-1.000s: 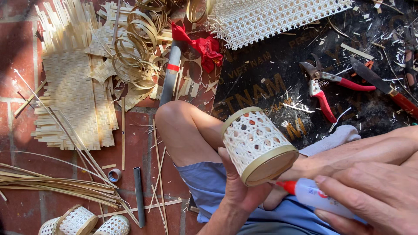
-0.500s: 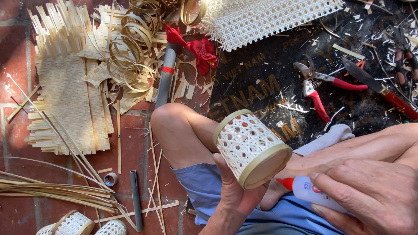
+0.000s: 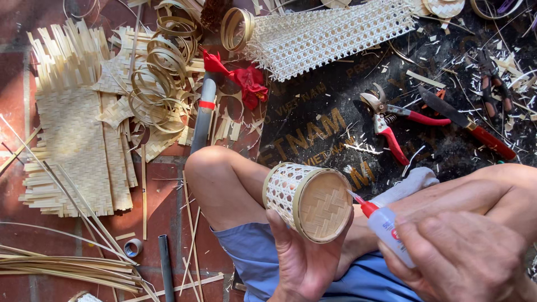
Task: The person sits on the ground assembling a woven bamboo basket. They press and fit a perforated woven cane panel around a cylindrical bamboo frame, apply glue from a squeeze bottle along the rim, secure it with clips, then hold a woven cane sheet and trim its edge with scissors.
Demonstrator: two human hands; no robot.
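Left hand (image 3: 305,260) cupping woven basket (image 3: 307,201), right hand (image 3: 467,260) gripping glue bottle (image 3: 386,226)

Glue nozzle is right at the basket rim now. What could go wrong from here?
Three risks, judged from this view:
1. The glue bottle tip sits close to the rim of the woven basket; a hard squeeze could run glue over the woven base.
2. The left hand cups the basket just under that rim, so drips may reach its fingers.
3. The basket is tilted in a one-hand grip and could roll off.
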